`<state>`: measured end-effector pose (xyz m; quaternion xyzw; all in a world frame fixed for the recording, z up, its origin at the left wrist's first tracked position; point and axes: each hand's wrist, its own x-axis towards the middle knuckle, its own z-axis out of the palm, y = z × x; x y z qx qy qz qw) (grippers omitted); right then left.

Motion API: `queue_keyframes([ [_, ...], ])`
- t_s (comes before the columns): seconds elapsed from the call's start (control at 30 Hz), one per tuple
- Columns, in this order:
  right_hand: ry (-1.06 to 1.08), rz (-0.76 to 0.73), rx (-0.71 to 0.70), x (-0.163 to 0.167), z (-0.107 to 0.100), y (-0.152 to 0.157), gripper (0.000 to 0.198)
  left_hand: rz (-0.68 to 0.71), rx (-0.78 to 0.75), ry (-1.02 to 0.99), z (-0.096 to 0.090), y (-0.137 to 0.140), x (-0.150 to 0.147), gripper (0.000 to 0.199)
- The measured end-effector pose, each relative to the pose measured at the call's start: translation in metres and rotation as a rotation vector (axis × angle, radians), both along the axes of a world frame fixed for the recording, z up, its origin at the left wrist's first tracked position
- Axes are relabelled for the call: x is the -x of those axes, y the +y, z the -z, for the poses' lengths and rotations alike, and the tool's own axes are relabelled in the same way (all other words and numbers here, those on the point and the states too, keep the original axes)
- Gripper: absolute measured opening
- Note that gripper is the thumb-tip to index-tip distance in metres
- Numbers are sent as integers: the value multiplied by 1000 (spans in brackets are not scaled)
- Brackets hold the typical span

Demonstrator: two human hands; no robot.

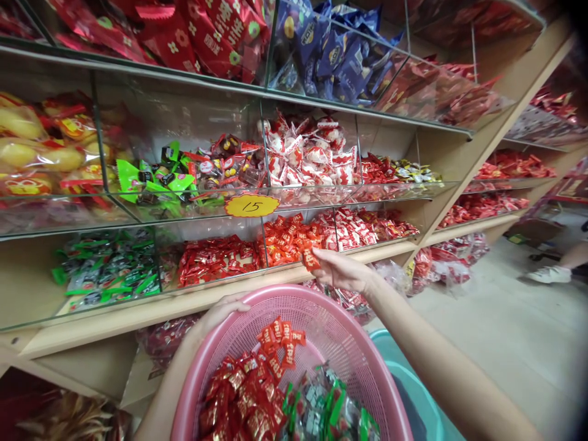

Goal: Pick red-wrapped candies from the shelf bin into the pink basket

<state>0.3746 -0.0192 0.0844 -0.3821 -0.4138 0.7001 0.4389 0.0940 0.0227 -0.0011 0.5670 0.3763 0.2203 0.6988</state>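
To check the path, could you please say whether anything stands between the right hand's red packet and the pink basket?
Nothing visible stands between the red packet and the pink basket; the left hand sits aside.

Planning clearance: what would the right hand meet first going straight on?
Likely the clear front panel or orange-red wrapped candies ahead of the right hand; depth is unclear.

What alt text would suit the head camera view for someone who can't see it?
A person's right hand holds a red packet before shelves of wrapped sweets. The left hand holds a pink basket containing red sweets and green sweets.
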Motion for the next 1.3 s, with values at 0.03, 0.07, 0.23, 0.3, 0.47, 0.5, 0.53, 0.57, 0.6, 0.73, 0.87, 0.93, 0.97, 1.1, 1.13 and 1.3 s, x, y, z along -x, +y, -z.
queue_keyframes([
  [0.03,67,-42,11,2,3,-5,24,-3,-10,11,2,1,0,40],
  [0.07,114,-81,15,4,5,-10,23,-10,-24,15,3,2,1,40],
  [0.23,172,-146,30,12,15,-18,19,6,-140,11,2,3,1,38],
  [0.3,141,-125,75,14,22,-18,19,-3,-130,33,0,3,1,35],
  [0.47,88,-63,224,23,53,-19,15,-90,-40,89,-2,-1,1,23],
  [0.5,89,-63,240,25,59,-20,15,-94,-24,92,-3,-2,1,21],
  [0.53,91,-70,254,27,64,-22,15,-91,-8,90,-4,-3,1,20],
  [0.57,91,-82,270,29,69,-23,16,-90,5,90,-5,-4,1,19],
  [0.6,86,-93,288,31,73,-25,18,-95,10,94,-7,-5,1,18],
  [0.73,-30,-82,332,38,88,-35,26,-131,-12,143,-11,-8,0,20],
  [0.87,-238,-42,299,47,104,-48,25,-93,-58,100,-8,-5,2,28],
  [0.93,-346,-18,242,52,112,-53,25,-93,-88,81,-4,-3,3,31],
  [0.97,-406,0,212,55,116,-55,25,-101,-94,81,-2,-2,3,32],
  [1.1,-575,115,121,64,129,-59,26,-95,-24,67,2,-1,4,38],
  [1.13,-585,134,115,66,131,-59,28,-94,-8,69,2,-2,4,38],
  [1.3,-599,184,110,73,135,-60,39,-157,-56,161,-5,-6,3,34],
])
